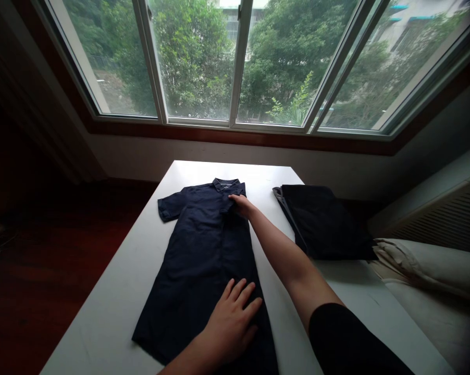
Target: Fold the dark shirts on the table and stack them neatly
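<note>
A dark navy short-sleeved shirt (196, 250) with a collar lies flat on a white table (113, 291), its collar toward the window. One sleeve spreads out to the left; the other is folded in across the chest. My right hand (240, 204) is closed on that folded sleeve near the collar, with the fingers partly hidden by the cloth. Lower down, my left hand (235, 320) rests flat on the shirt's front near its right edge, fingers spread.
Folded dark clothing (329, 221) lies on the table's right side. Beyond it are a rolled beige cloth (430, 260) and a louvred panel (446, 219). A wide window (235, 122) stands behind the table, and dark red floor (74, 250) shows at the left.
</note>
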A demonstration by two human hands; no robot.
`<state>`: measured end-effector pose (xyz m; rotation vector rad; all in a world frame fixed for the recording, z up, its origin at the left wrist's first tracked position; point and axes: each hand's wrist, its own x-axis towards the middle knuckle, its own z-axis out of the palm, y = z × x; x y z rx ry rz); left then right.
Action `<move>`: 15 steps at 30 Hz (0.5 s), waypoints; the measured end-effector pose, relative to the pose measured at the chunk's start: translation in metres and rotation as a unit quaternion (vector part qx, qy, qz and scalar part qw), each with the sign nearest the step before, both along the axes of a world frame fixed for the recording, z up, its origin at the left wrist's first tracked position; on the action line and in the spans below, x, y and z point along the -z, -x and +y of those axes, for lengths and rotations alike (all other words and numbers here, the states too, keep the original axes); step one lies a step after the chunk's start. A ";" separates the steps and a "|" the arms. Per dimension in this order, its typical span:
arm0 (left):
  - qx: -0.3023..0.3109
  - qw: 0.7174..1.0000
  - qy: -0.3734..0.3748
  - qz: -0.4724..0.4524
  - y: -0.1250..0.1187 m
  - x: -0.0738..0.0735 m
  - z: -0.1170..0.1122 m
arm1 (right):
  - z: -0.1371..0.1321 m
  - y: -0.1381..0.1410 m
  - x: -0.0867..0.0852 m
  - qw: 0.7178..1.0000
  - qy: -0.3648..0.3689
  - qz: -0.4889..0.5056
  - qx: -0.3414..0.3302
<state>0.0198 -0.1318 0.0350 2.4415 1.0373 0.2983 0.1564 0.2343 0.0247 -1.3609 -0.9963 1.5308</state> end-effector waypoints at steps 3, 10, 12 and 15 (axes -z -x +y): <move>0.003 1.000 -0.001 -0.001 0.001 0.001 0.001 | 0.007 0.016 0.003 0.999 0.005 0.037 0.006; 0.004 1.000 -0.011 0.002 0.001 0.004 0.001 | 0.009 0.021 0.017 0.999 -0.009 0.030 0.022; 0.005 1.000 -0.009 0.001 0.001 0.003 0.001 | 0.009 0.012 0.021 0.998 -0.032 -0.002 0.047; 0.000 1.000 -0.002 -0.002 0.001 0.001 0.000 | 0.008 -0.007 0.025 0.992 -0.082 -0.071 0.067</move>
